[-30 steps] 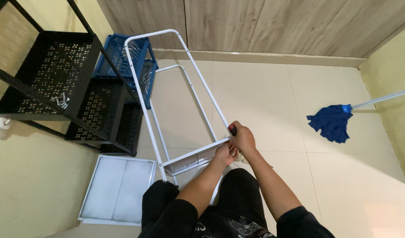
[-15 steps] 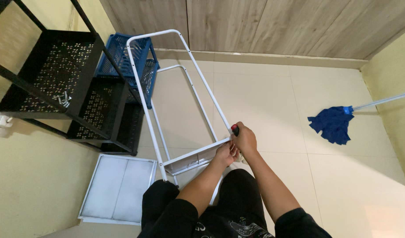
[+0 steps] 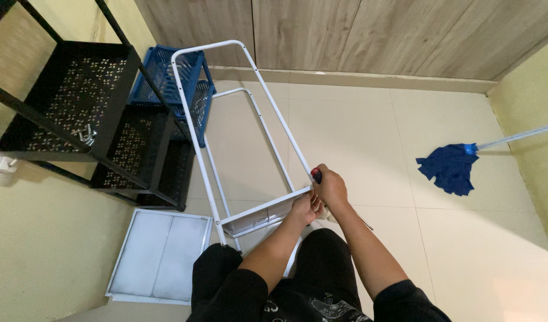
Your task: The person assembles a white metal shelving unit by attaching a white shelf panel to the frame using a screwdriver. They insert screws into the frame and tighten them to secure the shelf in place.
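Both hands stay at the near corner of the white tube frame (image 3: 250, 119), nothing shifting over the last second: the right hand (image 3: 330, 188) keeps its grip closed on a red-handled tool (image 3: 316, 175) at the joint, the left hand (image 3: 306, 209) pinching the crossbar just below. A blue mop (image 3: 449, 168) lies well right of the frame; black shelves (image 3: 83, 119) stand left.

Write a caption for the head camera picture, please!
Two hands, right hand gripping a red-handled tool, work at a white metal frame beside black shelves.
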